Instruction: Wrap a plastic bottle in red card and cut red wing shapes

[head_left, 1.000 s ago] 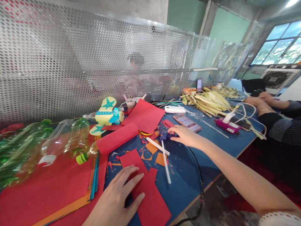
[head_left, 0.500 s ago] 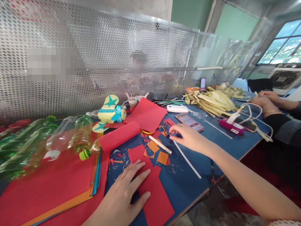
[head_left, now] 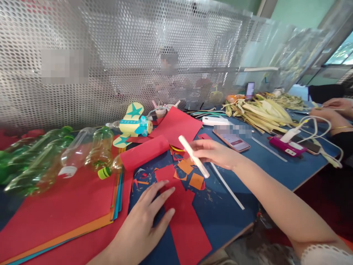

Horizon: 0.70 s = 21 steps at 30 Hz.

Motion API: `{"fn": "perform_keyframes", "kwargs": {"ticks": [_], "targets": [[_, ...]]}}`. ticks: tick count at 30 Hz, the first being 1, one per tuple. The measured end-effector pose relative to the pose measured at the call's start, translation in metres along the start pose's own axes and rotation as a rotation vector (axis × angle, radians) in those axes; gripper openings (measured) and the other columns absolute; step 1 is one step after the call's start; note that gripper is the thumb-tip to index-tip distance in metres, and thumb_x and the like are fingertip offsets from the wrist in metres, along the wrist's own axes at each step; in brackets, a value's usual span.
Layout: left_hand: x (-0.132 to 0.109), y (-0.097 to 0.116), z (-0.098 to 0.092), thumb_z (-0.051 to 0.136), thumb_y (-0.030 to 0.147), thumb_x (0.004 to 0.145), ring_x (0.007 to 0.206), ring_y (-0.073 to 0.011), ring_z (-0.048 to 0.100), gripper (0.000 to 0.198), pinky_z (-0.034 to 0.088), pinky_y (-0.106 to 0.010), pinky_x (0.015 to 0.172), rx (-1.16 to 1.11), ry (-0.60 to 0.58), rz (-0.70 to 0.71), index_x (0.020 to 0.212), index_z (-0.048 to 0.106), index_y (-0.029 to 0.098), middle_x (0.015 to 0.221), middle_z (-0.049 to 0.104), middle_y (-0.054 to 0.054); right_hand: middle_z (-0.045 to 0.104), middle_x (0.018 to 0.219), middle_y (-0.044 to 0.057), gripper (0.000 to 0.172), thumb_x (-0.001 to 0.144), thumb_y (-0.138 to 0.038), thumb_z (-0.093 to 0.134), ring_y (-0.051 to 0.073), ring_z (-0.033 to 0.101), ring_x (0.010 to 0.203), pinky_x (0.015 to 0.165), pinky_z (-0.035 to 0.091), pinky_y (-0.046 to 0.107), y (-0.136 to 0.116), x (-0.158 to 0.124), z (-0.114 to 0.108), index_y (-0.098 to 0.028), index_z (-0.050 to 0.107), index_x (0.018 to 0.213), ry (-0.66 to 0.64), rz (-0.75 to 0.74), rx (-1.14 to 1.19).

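Note:
My right hand (head_left: 216, 152) grips a slim white stick (head_left: 188, 149), pen-like in shape, between thumb and fingers. It holds the stick slanted above the paper scraps; whether it is a pen or a cutter I cannot tell. With fingers spread, my left hand (head_left: 147, 217) rests at the left edge of a cut red paper piece (head_left: 189, 232), fingertips touching it. Small orange paper squares (head_left: 196, 181) lie just below the stick. Beyond my left hand is a bottle wrapped in a red paper roll (head_left: 146, 152).
Plastic bottles (head_left: 41, 169) and stacked coloured paper (head_left: 68, 209) lie left. A bottle with yellow wings and blue stars (head_left: 131, 127) lies behind. At right are a phone (head_left: 233, 140), a purple power strip (head_left: 288, 145), dried husks (head_left: 261, 114) and another person's hands (head_left: 332, 112).
My right hand has picked up the white stick, which was lying on the scraps, and holds it raised. My left hand stays on the red paper. The view has shifted slightly.

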State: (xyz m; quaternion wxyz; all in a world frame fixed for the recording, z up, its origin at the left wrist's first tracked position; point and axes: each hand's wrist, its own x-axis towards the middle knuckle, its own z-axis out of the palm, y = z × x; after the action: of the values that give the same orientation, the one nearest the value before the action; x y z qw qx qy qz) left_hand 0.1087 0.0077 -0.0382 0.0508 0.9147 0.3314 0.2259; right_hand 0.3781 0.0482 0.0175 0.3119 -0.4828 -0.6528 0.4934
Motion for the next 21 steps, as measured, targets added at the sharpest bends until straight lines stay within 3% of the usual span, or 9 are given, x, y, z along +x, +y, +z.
{"fn": "perform_keyframes", "kwargs": {"ticks": [3, 6, 7, 9, 12, 14, 17, 19, 21], "targets": [[0.002, 0.0, 0.001, 0.052, 0.034, 0.09, 0.121, -0.0279, 0.057, 0.033, 0.054, -0.043, 0.095, 0.01, -0.022, 0.01, 0.12, 0.064, 0.027, 0.128, 0.062, -0.008, 0.069, 0.079, 0.0, 0.015, 0.084, -0.028, 0.058, 0.013, 0.067, 0.071, 0.068, 0.056, 0.027, 0.004, -0.001, 0.016, -0.022, 0.045, 0.087, -0.143, 0.027, 0.585], [0.001, 0.001, 0.001, 0.053, 0.036, 0.089, 0.119, -0.0293, 0.058, 0.032, 0.055, -0.045, 0.093, 0.038, -0.026, 0.018, 0.117, 0.066, 0.025, 0.126, 0.064, -0.009, 0.073, 0.083, 0.007, 0.018, 0.092, -0.033, 0.054, 0.018, 0.071, 0.08, 0.082, 0.056, 0.037, 0.016, 0.002, 0.033, -0.021, 0.044, 0.085, -0.29, 0.193, 0.66], [0.001, 0.001, 0.001, 0.052, 0.036, 0.09, 0.119, -0.0294, 0.058, 0.032, 0.055, -0.045, 0.093, 0.049, -0.027, 0.018, 0.117, 0.065, 0.026, 0.126, 0.064, -0.009, 0.073, 0.087, 0.009, 0.017, 0.094, -0.034, 0.051, 0.018, 0.071, 0.084, 0.088, 0.054, 0.04, 0.02, 0.004, 0.036, -0.02, 0.045, 0.086, -0.255, 0.233, 0.662], [0.0, 0.001, 0.001, 0.051, 0.035, 0.09, 0.12, -0.029, 0.057, 0.034, 0.055, -0.046, 0.093, 0.061, -0.033, 0.02, 0.12, 0.064, 0.027, 0.127, 0.063, -0.008, 0.071, 0.103, 0.012, 0.015, 0.097, -0.033, 0.047, 0.018, 0.068, 0.098, 0.099, 0.048, 0.042, 0.026, 0.008, 0.037, -0.019, 0.05, 0.091, -0.056, 0.224, 0.658], [-0.002, -0.001, 0.001, 0.053, 0.036, 0.09, 0.122, -0.0286, 0.056, 0.036, 0.054, -0.044, 0.094, 0.053, -0.046, 0.02, 0.123, 0.062, 0.029, 0.13, 0.061, -0.007, 0.062, 0.125, 0.01, 0.017, 0.098, -0.034, 0.045, 0.017, 0.058, 0.117, 0.108, 0.04, 0.039, 0.027, 0.01, 0.031, -0.02, 0.055, 0.098, 0.215, 0.071, 0.637], [-0.003, -0.002, 0.001, 0.054, 0.037, 0.089, 0.122, -0.0288, 0.056, 0.038, 0.054, -0.044, 0.095, 0.049, -0.048, 0.028, 0.125, 0.061, 0.03, 0.131, 0.061, -0.006, 0.065, 0.119, 0.009, 0.024, 0.098, -0.04, 0.044, 0.019, 0.06, 0.114, 0.105, 0.042, 0.042, 0.024, 0.01, 0.027, -0.02, 0.055, 0.089, 0.152, 0.045, 0.654], [-0.003, -0.003, 0.002, 0.056, 0.038, 0.088, 0.123, -0.0296, 0.055, 0.041, 0.053, -0.043, 0.096, 0.05, -0.06, 0.044, 0.128, 0.059, 0.031, 0.133, 0.06, -0.006, 0.068, 0.105, 0.009, 0.034, 0.095, -0.049, 0.047, 0.021, 0.064, 0.102, 0.099, 0.046, 0.045, 0.023, 0.008, 0.027, -0.02, 0.05, 0.077, -0.012, 0.154, 0.647], [-0.003, -0.002, 0.002, 0.056, 0.038, 0.087, 0.123, -0.0299, 0.055, 0.042, 0.053, -0.043, 0.096, 0.045, -0.065, 0.044, 0.129, 0.058, 0.031, 0.133, 0.059, -0.006, 0.066, 0.107, 0.008, 0.034, 0.092, -0.052, 0.051, 0.02, 0.062, 0.104, 0.099, 0.044, 0.041, 0.025, 0.008, 0.028, -0.02, 0.053, 0.078, 0.098, 0.128, 0.568], [-0.003, -0.001, 0.002, 0.057, 0.038, 0.087, 0.124, -0.03, 0.054, 0.043, 0.053, -0.042, 0.096, 0.032, -0.053, 0.041, 0.13, 0.057, 0.032, 0.134, 0.058, -0.006, 0.063, 0.104, 0.005, 0.036, 0.091, -0.055, 0.05, 0.018, 0.058, 0.103, 0.095, 0.046, 0.034, 0.026, 0.009, 0.028, -0.021, 0.057, 0.081, 0.291, -0.003, 0.473]]}}
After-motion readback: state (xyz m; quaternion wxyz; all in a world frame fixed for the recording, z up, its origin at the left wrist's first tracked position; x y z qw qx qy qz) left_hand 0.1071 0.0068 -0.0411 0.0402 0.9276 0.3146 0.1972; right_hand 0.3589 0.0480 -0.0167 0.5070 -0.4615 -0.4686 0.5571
